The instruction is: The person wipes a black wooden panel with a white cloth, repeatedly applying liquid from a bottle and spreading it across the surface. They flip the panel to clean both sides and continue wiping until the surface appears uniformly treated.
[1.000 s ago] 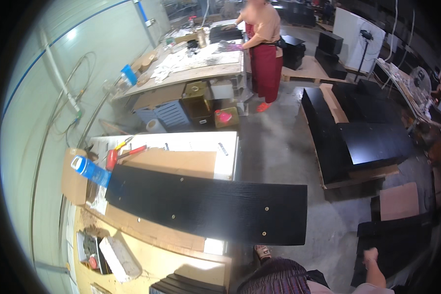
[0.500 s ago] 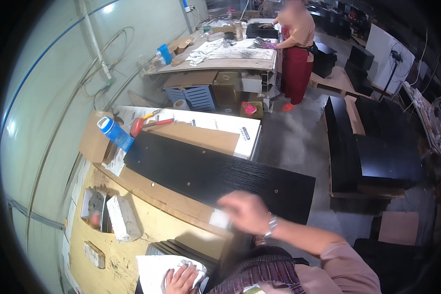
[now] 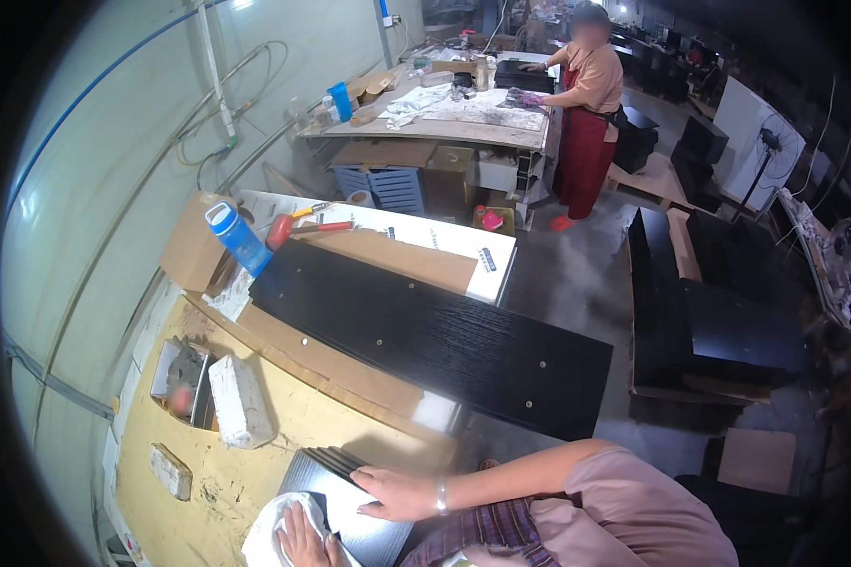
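Note:
At the bottom edge my left hand (image 3: 303,541) rests on a crumpled white cloth (image 3: 269,539) and grips it on top of a small dark panel (image 3: 350,515). Just to its right, my right hand (image 3: 392,491) lies flat on the same panel, fingers spread, a bracelet at the wrist. Beyond both hands a long black board (image 3: 425,331) with small light dots stretches across the bench, resting on brown cardboard (image 3: 350,373).
A blue bottle (image 3: 239,236) and a red mallet (image 3: 284,230) stand at the board's far left end. White blocks (image 3: 239,402) and a small box (image 3: 184,378) lie on the yellow benchtop (image 3: 255,472). Black panels (image 3: 719,321) are stacked on the floor. A person in a red apron (image 3: 586,104) works at a far table.
My right hand has drawn back from the long black board's near edge and now lies flat on the small dark panel. My left hand stays on the white cloth.

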`<state>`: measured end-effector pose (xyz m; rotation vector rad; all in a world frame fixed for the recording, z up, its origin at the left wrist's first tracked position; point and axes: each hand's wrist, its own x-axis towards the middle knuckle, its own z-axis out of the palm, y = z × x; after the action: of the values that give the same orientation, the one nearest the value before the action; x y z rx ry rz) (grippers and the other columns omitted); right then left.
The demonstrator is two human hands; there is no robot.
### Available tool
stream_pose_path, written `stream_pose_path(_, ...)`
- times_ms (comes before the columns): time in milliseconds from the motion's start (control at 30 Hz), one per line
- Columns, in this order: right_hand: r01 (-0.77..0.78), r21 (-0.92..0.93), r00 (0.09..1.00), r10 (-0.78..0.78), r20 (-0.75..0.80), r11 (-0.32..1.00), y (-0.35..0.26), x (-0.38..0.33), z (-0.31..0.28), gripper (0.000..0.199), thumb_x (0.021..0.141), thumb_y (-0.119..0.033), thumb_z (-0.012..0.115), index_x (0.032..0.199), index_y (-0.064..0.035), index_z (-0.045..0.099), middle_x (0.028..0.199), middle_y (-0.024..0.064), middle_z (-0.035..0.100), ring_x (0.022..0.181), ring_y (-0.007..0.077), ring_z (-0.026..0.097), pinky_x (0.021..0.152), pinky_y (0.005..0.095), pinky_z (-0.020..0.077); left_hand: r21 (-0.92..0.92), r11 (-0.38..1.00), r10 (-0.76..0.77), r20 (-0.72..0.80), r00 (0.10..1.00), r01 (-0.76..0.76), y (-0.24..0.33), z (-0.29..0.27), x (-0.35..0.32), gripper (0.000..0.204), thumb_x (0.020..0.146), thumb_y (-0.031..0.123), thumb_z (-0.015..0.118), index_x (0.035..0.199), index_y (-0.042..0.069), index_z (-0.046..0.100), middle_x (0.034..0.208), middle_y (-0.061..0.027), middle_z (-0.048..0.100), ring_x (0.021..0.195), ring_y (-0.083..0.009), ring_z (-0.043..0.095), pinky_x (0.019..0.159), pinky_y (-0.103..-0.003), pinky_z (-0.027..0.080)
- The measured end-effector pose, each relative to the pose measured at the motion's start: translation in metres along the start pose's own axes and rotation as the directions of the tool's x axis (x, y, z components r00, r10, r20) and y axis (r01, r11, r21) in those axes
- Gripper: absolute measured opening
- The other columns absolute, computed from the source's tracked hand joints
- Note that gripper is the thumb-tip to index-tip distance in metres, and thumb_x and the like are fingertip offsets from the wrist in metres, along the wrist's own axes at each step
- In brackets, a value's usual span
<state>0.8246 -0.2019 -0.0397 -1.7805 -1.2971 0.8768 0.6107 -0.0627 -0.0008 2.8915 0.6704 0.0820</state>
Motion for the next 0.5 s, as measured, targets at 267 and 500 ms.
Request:
stream_pose_path(267, 0.085, -0.063, 0.971, -0.097, -0.217, 0.994, 0.010, -0.002, 0.028, 0.055, 0.099, -0.026, 0.059, 0.137, 0.0113, 0.046, 0.130, 0.0293, 0.058, 0.119, 0.0416, 0.058, 0.102, 0.0436, 0.0474, -0.102, 0.984, 0.153, 0.035, 0.988, -0.149, 0.026, 0.014, 0.077, 0.074, 0.089, 0.026, 0.064, 0.152, -0.003, 0.036, 0.162, -0.0182, 0.033, 0.152, -0.0410, 0.023, 0.121, -0.059, 0.015)
stream_pose_path(500, -0.104, -0.120, 0.988, 0.088, -0.128, 0.987, -0.009, -0.012, 0.010, 0.056, 0.100, -0.029, 0.051, 0.140, 0.0107, 0.045, 0.129, 0.0338, 0.059, 0.114, 0.0454, 0.062, 0.099, 0.0508, 0.0481, -0.094, 0.994, 0.052, 0.040, 0.998, -0.048, -0.015, 0.004, 0.035, 0.074, 0.093, 0.033, 0.063, 0.153, -0.002, 0.036, 0.162, -0.0182, 0.033, 0.152, -0.0368, 0.025, 0.123, -0.054, 0.017)
